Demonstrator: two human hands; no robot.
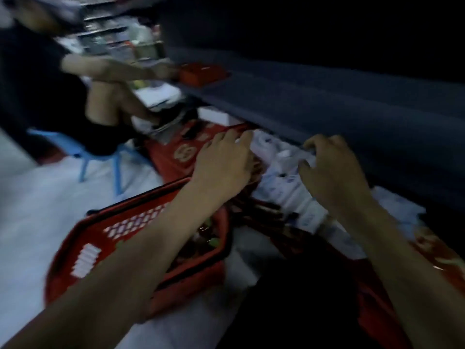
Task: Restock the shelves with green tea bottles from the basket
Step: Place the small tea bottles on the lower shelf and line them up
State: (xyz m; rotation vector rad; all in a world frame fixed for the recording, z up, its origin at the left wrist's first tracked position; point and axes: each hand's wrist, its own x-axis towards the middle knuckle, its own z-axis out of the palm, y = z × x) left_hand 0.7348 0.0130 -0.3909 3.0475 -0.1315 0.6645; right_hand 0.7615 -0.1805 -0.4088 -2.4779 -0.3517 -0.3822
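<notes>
The picture is blurred by motion. A red plastic basket [100,235] sits on the pale floor at lower left, and dark bottles with green caps [213,241] show inside it. My left hand [226,157] reaches over the basket's far rim to white wrapped packs [281,182] lying under a dark shelf board [327,107]. Its fingers point forward against the packs, with something brownish under the palm. My right hand [332,167] is on the same packs, its fingers and thumb curled round the white wrapping.
Another person [105,102] sits on a blue plastic stool [100,157] at left and holds a red box [201,74] at the shelf edge. Red cartons [181,152] lie on the floor beyond the basket. Stocked shelves stand far back at upper left.
</notes>
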